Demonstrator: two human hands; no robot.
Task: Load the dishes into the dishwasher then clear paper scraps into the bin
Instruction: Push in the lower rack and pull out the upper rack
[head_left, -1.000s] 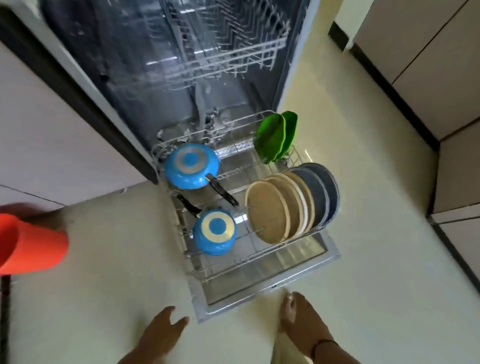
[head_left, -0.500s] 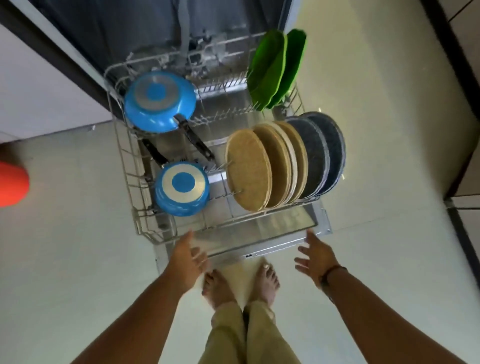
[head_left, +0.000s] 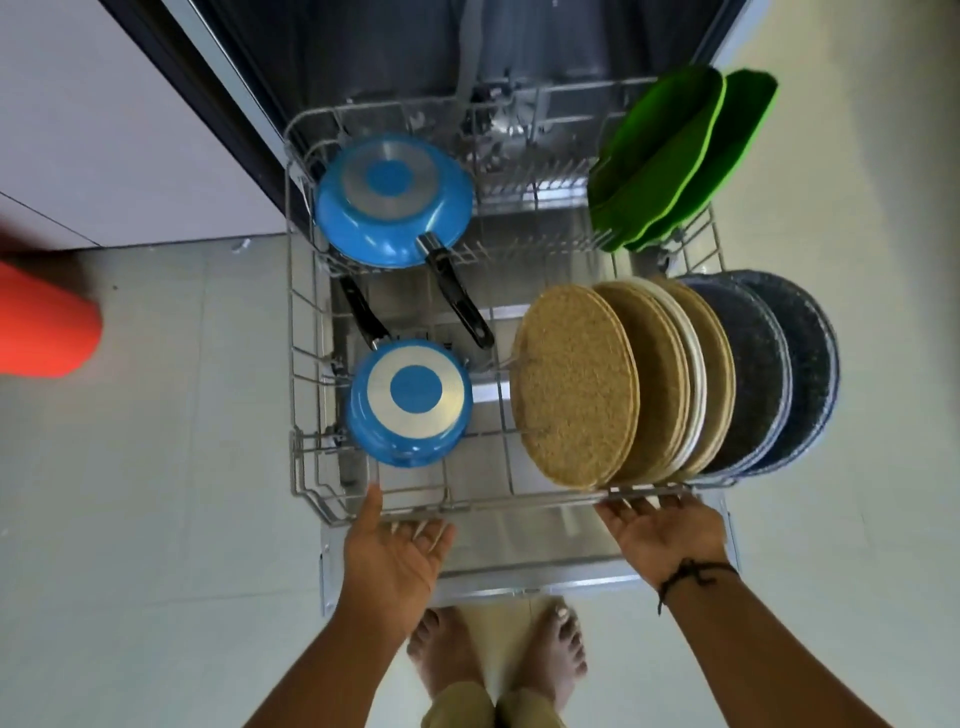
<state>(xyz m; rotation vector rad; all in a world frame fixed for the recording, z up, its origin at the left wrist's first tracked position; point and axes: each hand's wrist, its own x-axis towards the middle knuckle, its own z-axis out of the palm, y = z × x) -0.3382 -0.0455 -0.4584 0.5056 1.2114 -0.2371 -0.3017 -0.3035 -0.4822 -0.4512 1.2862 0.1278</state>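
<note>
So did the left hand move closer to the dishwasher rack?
Yes. The left hand went forward to the front rim of the rack; before, it hung short of the rack.

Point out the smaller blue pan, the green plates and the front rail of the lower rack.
smaller blue pan (head_left: 413, 397): head view, on its upturned base.
green plates (head_left: 660, 156): head view, on the back of the nearer plate.
front rail of the lower rack (head_left: 519, 501): head view, on the wire midway between the two hands.
</note>
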